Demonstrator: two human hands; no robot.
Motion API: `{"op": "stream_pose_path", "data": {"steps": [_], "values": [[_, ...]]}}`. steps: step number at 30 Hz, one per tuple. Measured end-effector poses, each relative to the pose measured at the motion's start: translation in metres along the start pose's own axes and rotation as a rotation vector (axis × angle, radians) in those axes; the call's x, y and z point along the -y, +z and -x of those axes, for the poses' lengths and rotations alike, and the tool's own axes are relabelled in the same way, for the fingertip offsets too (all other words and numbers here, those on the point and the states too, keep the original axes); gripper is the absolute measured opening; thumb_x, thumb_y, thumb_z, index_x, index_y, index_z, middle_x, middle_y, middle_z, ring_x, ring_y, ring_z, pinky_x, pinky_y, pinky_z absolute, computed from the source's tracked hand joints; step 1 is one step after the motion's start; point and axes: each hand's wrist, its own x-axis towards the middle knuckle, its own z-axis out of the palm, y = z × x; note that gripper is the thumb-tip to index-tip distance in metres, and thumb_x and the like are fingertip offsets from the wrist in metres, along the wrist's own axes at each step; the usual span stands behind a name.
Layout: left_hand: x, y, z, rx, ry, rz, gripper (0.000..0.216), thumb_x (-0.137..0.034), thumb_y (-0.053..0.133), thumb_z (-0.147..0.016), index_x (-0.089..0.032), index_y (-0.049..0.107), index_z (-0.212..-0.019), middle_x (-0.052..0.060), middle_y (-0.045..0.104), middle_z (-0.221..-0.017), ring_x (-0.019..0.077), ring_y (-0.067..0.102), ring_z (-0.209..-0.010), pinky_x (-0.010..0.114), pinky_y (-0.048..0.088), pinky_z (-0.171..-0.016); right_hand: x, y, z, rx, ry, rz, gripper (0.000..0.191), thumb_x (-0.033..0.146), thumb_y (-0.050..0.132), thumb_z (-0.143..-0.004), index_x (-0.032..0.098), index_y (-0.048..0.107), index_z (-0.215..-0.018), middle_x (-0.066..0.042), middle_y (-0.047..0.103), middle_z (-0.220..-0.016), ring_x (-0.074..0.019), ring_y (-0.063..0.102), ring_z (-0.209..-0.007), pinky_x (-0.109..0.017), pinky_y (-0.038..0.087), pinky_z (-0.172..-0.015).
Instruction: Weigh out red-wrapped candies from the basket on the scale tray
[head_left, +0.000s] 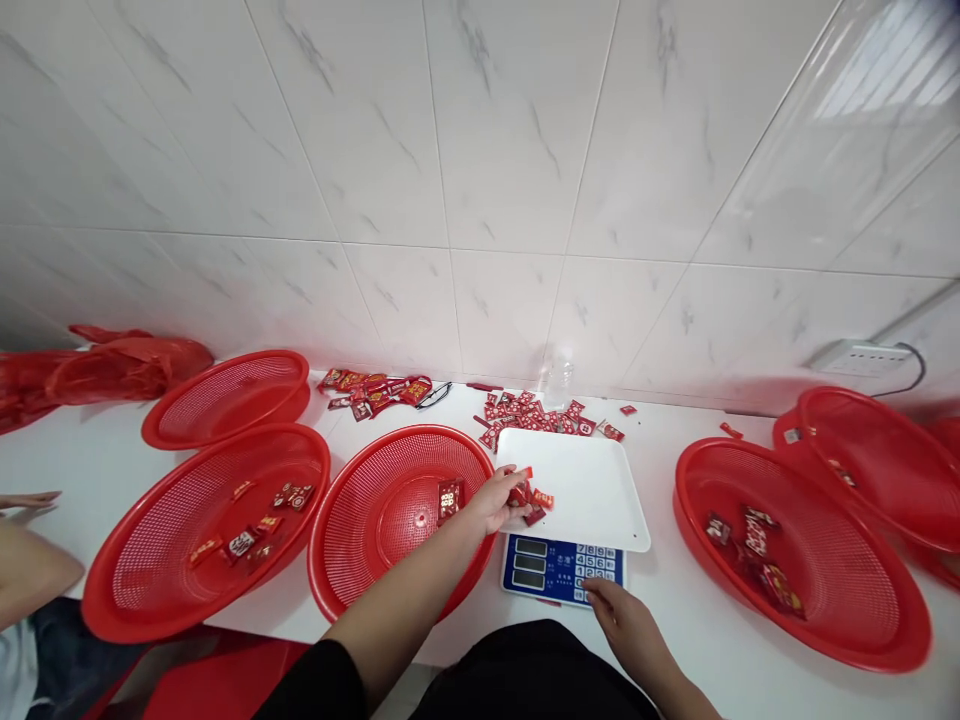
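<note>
My left hand (498,500) is closed around several small red wrapped packets (537,504), low over the left side of a white tray (592,480). The tray lies on a blue-faced digital scale (555,565) with small displays and a keypad. My right hand (616,612) is at the scale's front edge, fingertips by the lower keys. Its fingers are curled together, and nothing shows in them. Under my left forearm stands a red basket (390,470) with a dark red packet (450,498) inside. Behind the tray lies a scattered pile of small red packets (525,412).
Two red baskets (217,590) stand on the left, the front one holding several packets. More red baskets (862,600) are at the right. A pair of glasses (435,396) and a clear bottle (559,380) sit near the tiled wall. Another person's arm (37,560) shows far left.
</note>
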Motion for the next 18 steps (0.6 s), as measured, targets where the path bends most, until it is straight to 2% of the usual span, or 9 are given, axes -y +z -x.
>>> {"op": "stream_pose_path", "data": {"steps": [4, 9, 11, 14, 16, 18], "values": [[0.0, 0.007, 0.001, 0.046, 0.019, -0.028, 0.032, -0.033, 0.065, -0.077, -0.022, 0.053, -0.105, 0.004, 0.061, -0.097, 0.0161, 0.062, -0.083, 0.037, 0.054, -0.078, -0.005, 0.001, 0.004, 0.007, 0.018, 0.008, 0.031, 0.038, 0.04, -0.086, 0.026, 0.064, -0.102, -0.002, 0.068, -0.106, -0.0204, 0.064, -0.097, -0.031, 0.049, -0.084], [-0.002, -0.004, 0.013, 0.055, 0.084, -0.066, 0.037, -0.036, 0.065, -0.078, -0.023, 0.055, -0.111, 0.008, 0.056, -0.12, 0.0207, 0.055, -0.108, 0.032, 0.052, -0.082, -0.006, 0.005, 0.005, 0.029, 0.021, 0.02, 0.032, 0.038, 0.04, -0.086, 0.026, 0.064, -0.103, -0.001, 0.068, -0.106, -0.0198, 0.064, -0.096, -0.029, 0.049, -0.083], [-0.002, -0.015, 0.016, -0.024, 0.203, -0.208, 0.037, -0.038, 0.061, -0.08, -0.021, 0.054, -0.111, 0.009, 0.055, -0.122, 0.0213, 0.056, -0.107, 0.03, 0.051, -0.08, -0.005, 0.006, 0.004, 0.039, 0.018, 0.024, 0.032, 0.039, 0.039, -0.086, 0.026, 0.063, -0.103, -0.002, 0.068, -0.106, -0.02, 0.064, -0.097, -0.03, 0.049, -0.083], [-0.003, -0.039, 0.015, -0.266, 0.393, -0.495, 0.034, -0.039, 0.052, -0.085, -0.021, 0.051, -0.113, 0.012, 0.056, -0.119, 0.021, 0.059, -0.1, 0.03, 0.05, -0.077, -0.003, 0.006, 0.002, 0.049, 0.018, 0.029, 0.033, 0.039, 0.038, -0.087, 0.026, 0.063, -0.104, -0.002, 0.067, -0.108, -0.0201, 0.063, -0.099, -0.03, 0.048, -0.084], [-0.003, -0.06, 0.01, -0.399, 0.426, -0.595, 0.031, -0.036, 0.049, -0.086, -0.021, 0.049, -0.112, 0.012, 0.054, -0.121, 0.0215, 0.057, -0.104, 0.031, 0.047, -0.083, -0.002, 0.005, 0.001, 0.056, 0.021, 0.031, 0.034, 0.039, 0.037, -0.087, 0.026, 0.062, -0.105, -0.002, 0.067, -0.109, -0.0203, 0.062, -0.099, -0.03, 0.048, -0.084], [-0.003, -0.082, 0.004, -0.475, 0.411, -0.675, 0.032, -0.03, 0.054, -0.082, -0.02, 0.048, -0.112, 0.013, 0.051, -0.125, 0.0233, 0.051, -0.113, 0.034, 0.04, -0.093, -0.001, 0.005, 0.002, 0.064, 0.023, 0.034, 0.034, 0.039, 0.037, -0.087, 0.026, 0.062, -0.105, -0.002, 0.067, -0.108, -0.0204, 0.063, -0.099, -0.03, 0.048, -0.083]]}}
